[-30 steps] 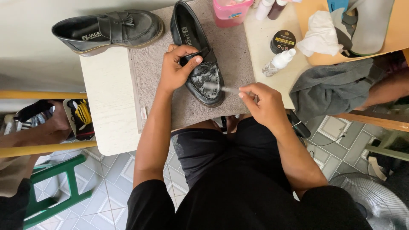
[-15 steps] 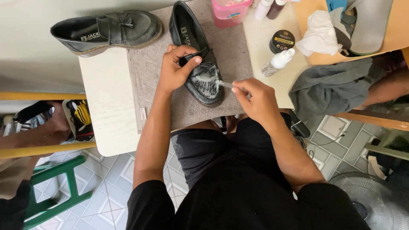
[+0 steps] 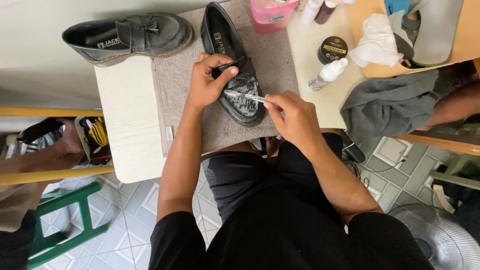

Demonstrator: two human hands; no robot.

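Grey mat [image 3: 185,85] carries black loafer [image 3: 231,65]. Left hand [image 3: 207,80] fingers clamp its strap; right hand [image 3: 295,117] pinches small brush [image 3: 245,96] over sudsy toe. Second loafer [image 3: 130,36], left of it, looks untouched.

Small cream table [image 3: 131,120] standing over tiled floor [image 3: 145,205]. Grey felt mat [image 3: 182,85] lying across its middle. One black loafer [image 3: 231,55] sitting on mat; second black loafer [image 3: 130,37] lying on its side at ten o'clock, overhanging table edge. Pink tub [image 3: 270,14] sitting at twelve o'clock. Round black tin [image 3: 333,49] and white spray bottle [image 3: 327,74] resting at two o'clock.
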